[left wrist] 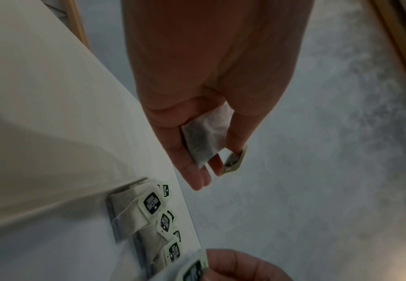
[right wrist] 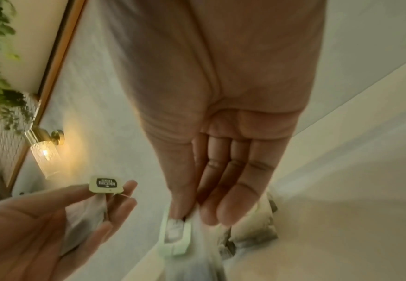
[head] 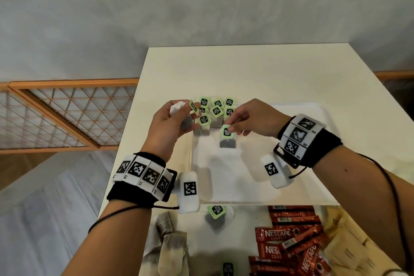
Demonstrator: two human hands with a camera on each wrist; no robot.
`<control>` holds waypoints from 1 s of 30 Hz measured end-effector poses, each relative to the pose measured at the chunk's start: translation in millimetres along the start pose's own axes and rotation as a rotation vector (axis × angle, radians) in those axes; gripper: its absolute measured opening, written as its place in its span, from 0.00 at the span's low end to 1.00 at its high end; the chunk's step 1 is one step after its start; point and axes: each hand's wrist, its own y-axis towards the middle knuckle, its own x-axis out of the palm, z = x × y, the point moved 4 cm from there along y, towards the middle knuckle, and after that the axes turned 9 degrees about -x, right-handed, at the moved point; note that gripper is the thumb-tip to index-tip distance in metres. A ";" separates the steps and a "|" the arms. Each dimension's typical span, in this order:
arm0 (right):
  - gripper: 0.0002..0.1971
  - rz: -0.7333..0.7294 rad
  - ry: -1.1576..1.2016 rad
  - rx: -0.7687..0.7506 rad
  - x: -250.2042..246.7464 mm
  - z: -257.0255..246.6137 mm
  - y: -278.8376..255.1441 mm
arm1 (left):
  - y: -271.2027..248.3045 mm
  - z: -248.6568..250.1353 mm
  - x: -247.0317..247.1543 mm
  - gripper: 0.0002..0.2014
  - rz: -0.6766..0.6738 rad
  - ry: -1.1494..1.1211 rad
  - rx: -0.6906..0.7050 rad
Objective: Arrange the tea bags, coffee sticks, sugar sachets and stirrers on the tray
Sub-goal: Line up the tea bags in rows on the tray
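- Right now my left hand [head: 167, 122] holds a tea bag [left wrist: 205, 137] across curled fingers, its green tag [head: 194, 107] at my fingertips, just left of the tray [head: 313, 154].
- My right hand [head: 251, 119] pinches the tag [head: 227, 131] of another bag [head: 227, 141], thumb and forefinger closed on it, over the tray.
- Beyond it a cluster [head: 215, 111] of bags fills the tray's far left corner.
- Red sticks [head: 291, 242] before the tray read "NESCAFÉ CLASSIC"; the tags' writing is too small to read.

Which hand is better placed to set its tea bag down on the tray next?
Right. The right hand already dangles its tea bag low over the tray; the left hand holds its own higher, at the edge.
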 end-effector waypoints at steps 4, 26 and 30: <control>0.05 0.067 -0.126 -0.035 5.0 -1.5 19.9 | 1.7 -6.9 -1.5 0.05 0.040 0.047 -0.040; 0.07 0.330 -0.124 -0.068 6.8 -17.1 28.8 | 2.6 -24.9 5.9 0.12 -0.062 -0.073 -0.199; 0.10 0.215 0.179 -0.046 22.1 -23.2 6.1 | -1.3 -23.8 22.9 0.14 -0.132 -0.035 -0.189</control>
